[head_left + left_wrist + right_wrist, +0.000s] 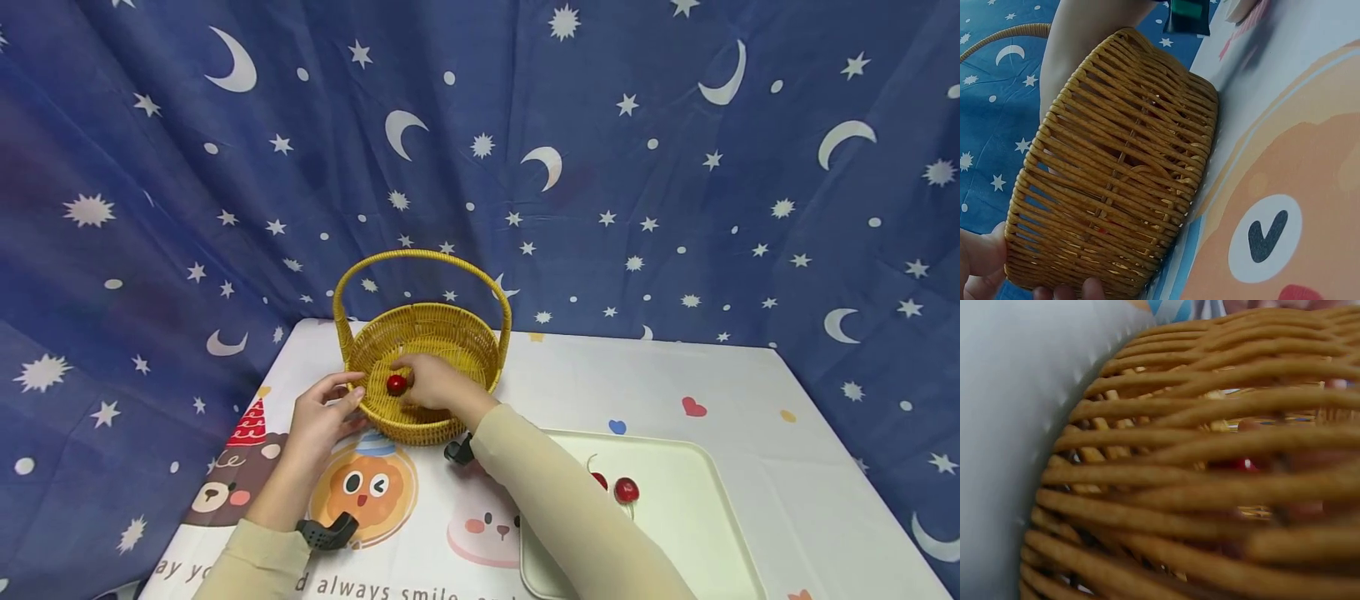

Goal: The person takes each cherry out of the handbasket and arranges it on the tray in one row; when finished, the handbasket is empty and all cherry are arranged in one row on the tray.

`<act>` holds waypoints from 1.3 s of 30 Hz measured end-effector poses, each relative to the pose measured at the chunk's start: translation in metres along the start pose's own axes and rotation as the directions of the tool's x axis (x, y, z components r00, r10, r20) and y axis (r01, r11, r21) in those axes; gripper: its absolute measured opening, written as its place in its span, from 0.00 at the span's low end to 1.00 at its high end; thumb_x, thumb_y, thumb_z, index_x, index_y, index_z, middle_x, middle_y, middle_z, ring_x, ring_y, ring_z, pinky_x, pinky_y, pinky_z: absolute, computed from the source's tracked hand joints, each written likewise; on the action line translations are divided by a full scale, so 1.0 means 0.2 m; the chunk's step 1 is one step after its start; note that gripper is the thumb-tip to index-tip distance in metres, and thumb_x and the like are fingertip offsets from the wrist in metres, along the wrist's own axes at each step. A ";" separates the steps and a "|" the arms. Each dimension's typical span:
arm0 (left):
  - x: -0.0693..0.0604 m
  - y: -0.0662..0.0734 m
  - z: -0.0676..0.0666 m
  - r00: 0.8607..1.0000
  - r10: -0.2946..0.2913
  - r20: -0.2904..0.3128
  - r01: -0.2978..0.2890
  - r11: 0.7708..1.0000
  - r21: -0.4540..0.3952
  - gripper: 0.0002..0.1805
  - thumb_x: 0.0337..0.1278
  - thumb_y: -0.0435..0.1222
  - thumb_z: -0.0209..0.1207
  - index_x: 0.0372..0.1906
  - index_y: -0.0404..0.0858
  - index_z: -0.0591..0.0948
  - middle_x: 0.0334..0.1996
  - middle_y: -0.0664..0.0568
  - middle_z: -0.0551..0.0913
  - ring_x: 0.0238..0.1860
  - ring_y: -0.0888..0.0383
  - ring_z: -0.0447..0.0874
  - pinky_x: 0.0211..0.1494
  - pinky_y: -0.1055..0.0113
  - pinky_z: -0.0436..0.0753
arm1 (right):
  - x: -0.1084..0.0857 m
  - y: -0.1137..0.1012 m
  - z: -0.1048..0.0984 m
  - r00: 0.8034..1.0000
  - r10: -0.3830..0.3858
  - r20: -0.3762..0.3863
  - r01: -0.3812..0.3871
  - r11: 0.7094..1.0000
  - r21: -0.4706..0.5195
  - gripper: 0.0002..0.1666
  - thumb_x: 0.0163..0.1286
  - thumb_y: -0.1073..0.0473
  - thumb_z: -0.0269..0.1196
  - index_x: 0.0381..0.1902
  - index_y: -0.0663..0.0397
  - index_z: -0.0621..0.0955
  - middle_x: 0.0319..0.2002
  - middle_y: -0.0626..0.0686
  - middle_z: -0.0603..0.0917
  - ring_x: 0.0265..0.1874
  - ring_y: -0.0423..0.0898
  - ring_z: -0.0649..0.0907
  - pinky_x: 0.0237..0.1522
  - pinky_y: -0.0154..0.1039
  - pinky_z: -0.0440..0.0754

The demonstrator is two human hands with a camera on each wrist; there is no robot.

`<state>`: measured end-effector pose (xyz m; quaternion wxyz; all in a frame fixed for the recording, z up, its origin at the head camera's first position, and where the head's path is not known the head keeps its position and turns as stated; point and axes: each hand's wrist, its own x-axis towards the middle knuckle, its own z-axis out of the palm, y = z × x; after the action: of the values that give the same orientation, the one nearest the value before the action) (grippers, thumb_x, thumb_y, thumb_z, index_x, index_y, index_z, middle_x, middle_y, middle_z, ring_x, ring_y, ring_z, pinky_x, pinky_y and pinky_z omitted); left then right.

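Note:
A yellow wicker basket [427,432] with a tall arched handle stands on the table. At its left rim my left hand [318,417] grips the edge; in the left wrist view, the thumb [982,253] lies at the rim and fingertips touch the woven side. My right hand [431,383] reaches down into the basket, its fingers curled at a shiny red cherry [397,384] low inside. Through the weave in the right wrist view, a bit of that red cherry [1246,464] shows, while the fingers are mostly hidden.
A cream tray [686,500] lies at the right front, partly under my right sleeve. On it are a red cherry [626,490] and another cherry [599,480] half covered by the sleeve. A blue moon-and-star curtain [585,250] hangs behind the printed tablecloth [585,375].

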<state>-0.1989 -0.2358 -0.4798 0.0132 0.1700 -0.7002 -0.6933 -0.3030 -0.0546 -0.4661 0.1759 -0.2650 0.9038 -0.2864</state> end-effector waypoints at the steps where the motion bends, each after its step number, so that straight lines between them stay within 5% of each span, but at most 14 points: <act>1: 0.00 0.00 0.00 1.000 0.003 0.002 -0.003 1.000 -0.004 0.22 0.79 0.36 0.62 0.72 0.38 0.79 0.49 0.50 0.73 0.40 0.62 0.86 0.45 0.65 0.92 | 0.01 0.00 0.01 1.000 -0.001 0.000 0.001 1.000 -0.022 0.36 0.66 0.61 0.77 0.72 0.47 0.81 0.56 0.53 0.89 0.50 0.46 0.86 0.56 0.38 0.85; 4: 0.00 0.00 0.01 1.000 0.012 0.004 -0.012 1.000 -0.008 0.22 0.79 0.36 0.62 0.71 0.38 0.79 0.48 0.50 0.73 0.40 0.61 0.87 0.45 0.65 0.92 | 0.01 -0.02 0.02 1.000 -0.017 0.001 0.017 0.995 -0.100 0.27 0.67 0.59 0.77 0.64 0.48 0.86 0.55 0.50 0.89 0.53 0.46 0.85 0.61 0.38 0.83; 9: 0.00 -0.01 0.00 1.000 0.010 -0.002 -0.010 1.000 -0.008 0.22 0.79 0.36 0.62 0.72 0.39 0.79 0.49 0.50 0.73 0.40 0.61 0.87 0.45 0.65 0.92 | 0.00 -0.02 0.02 0.999 -0.052 0.009 0.052 0.989 -0.140 0.17 0.67 0.63 0.77 0.52 0.47 0.89 0.48 0.48 0.89 0.47 0.44 0.83 0.54 0.36 0.83; 19: 0.01 0.00 0.01 1.000 0.005 0.000 -0.005 1.000 0.001 0.23 0.80 0.36 0.61 0.73 0.39 0.78 0.50 0.50 0.72 0.40 0.62 0.86 0.46 0.64 0.92 | -0.12 -0.01 -0.10 0.988 -0.144 -0.057 0.145 0.989 0.023 0.22 0.66 0.67 0.76 0.57 0.52 0.88 0.51 0.52 0.89 0.52 0.47 0.85 0.56 0.38 0.85; 32: 0.01 -0.01 0.00 1.000 0.013 -0.011 -0.012 1.000 0.022 0.22 0.80 0.36 0.61 0.72 0.40 0.78 0.49 0.51 0.72 0.41 0.64 0.84 0.45 0.65 0.92 | -0.52 0.13 -0.31 0.948 -0.240 -0.210 0.259 0.964 0.066 0.21 0.65 0.69 0.77 0.54 0.50 0.88 0.49 0.48 0.87 0.43 0.45 0.85 0.47 0.39 0.87; 39: 0.01 -0.02 0.00 1.000 0.008 -0.008 -0.007 1.000 0.018 0.22 0.80 0.36 0.61 0.73 0.40 0.78 0.50 0.51 0.72 0.40 0.64 0.84 0.45 0.65 0.92 | -0.84 0.33 -0.38 0.948 -0.180 -0.263 0.214 0.971 0.107 0.22 0.64 0.71 0.76 0.53 0.45 0.87 0.47 0.46 0.87 0.44 0.43 0.86 0.51 0.48 0.91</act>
<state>-0.2006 -0.2362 -0.4834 0.0173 0.1704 -0.7069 -0.6863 -0.2311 0.1214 -0.4197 0.0480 -0.3035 0.8663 -0.3939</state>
